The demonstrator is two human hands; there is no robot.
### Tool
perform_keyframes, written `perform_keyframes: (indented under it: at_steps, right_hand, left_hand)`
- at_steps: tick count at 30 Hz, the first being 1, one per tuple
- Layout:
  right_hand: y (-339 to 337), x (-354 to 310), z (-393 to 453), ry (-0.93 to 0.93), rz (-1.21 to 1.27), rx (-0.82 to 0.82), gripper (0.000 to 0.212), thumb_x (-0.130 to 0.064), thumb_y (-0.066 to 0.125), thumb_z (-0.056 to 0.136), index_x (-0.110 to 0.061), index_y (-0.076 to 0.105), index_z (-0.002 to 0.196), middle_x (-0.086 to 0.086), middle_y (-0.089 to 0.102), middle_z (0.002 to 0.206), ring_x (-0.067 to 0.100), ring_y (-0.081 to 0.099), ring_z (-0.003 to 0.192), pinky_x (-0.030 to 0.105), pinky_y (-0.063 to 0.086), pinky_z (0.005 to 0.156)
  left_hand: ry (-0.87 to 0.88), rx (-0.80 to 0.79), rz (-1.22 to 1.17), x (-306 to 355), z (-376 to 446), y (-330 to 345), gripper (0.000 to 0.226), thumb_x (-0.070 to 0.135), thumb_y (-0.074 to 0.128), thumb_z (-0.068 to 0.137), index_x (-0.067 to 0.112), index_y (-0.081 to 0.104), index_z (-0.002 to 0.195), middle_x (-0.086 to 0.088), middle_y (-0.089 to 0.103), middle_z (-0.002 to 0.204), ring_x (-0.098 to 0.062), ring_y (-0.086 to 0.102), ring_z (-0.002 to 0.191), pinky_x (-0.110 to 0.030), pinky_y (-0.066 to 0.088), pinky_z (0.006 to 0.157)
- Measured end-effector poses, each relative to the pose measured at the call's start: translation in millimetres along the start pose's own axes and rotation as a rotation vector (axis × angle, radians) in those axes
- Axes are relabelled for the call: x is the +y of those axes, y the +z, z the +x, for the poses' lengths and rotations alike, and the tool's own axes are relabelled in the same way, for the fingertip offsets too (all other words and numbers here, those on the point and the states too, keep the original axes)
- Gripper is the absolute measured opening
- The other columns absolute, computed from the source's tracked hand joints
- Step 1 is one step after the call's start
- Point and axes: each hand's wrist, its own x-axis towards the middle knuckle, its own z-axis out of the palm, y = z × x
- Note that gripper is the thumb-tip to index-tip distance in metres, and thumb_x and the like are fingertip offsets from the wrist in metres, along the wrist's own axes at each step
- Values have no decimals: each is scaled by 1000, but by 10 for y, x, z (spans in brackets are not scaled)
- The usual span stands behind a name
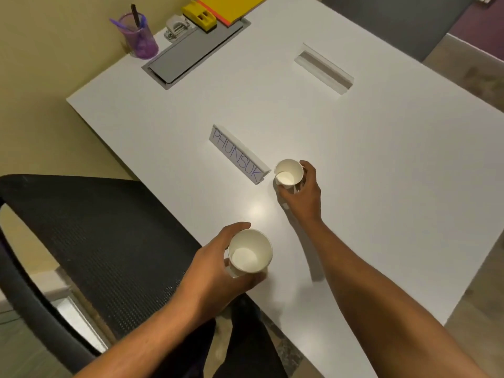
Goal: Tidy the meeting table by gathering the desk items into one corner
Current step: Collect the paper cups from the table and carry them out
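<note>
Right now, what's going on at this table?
A person is holding a white paper cup in each hand. The left hand grips one cup at the near table edge; the right hand grips another cup beside the PHUNSUK name card. A purple pen holder, a yellow stapler and a yellow notebook sit in the far corner. A second name card stands apart.

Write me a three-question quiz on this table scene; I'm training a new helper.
1. True or false: each hand grips a paper cup.
2. Which cup stands nearer the name card: the left hand's cup or the right hand's cup?
3. Fill in: the purple pen holder stands at the table's far ___ corner.

Key: 1 true; 2 the right hand's; 3 left.
</note>
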Motion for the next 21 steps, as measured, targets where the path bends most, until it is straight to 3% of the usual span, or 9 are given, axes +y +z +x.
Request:
perform_keyframes:
  at_steps: [4, 8, 11, 15, 21]
  right_hand:
    - [17, -3, 0, 3, -2, 2, 79, -19, 90, 80, -19, 47, 146, -5, 66, 123, 14, 64, 109, 0, 43, 79]
    - [31, -11, 15, -6, -25, 17, 80, -20, 90, 81, -17, 45, 148, 2, 68, 132, 18, 65, 118, 23, 50, 95]
    - [37, -4, 22, -22, -40, 19, 81, -19, 90, 80, -14, 45, 148, 4, 68, 132, 19, 66, 119, 22, 49, 95]
    - [35, -24, 19, -25, -64, 21, 82, -21, 90, 80, -15, 45, 148, 5, 69, 131, 17, 66, 114, 27, 52, 96]
    - [77, 4, 41, -22, -93, 34, 85, -29, 91, 80, -17, 44, 149, 4, 71, 124, 17, 66, 107, 29, 52, 93]
  left_hand:
    - [4, -10, 7, 13, -2, 29, 84, 42, 94, 73, 51, 48, 142, 45, 52, 126, 14, 58, 117, -3, 52, 87]
    - [28, -17, 19, 38, 42, 66, 82, 39, 94, 73, 49, 49, 141, 44, 55, 125, 19, 53, 119, -1, 49, 86]
    - [27, -16, 12, 59, 60, 71, 82, 40, 94, 74, 50, 48, 142, 41, 56, 126, 19, 52, 121, -12, 54, 92]
    - [24, -23, -13, 54, 32, 38, 83, 43, 92, 73, 49, 49, 144, 30, 60, 132, 6, 58, 122, -27, 56, 103]
    - [69, -35, -11, -55, -61, -57, 81, 42, 92, 76, 52, 47, 143, 40, 53, 133, 15, 51, 125, -13, 51, 97]
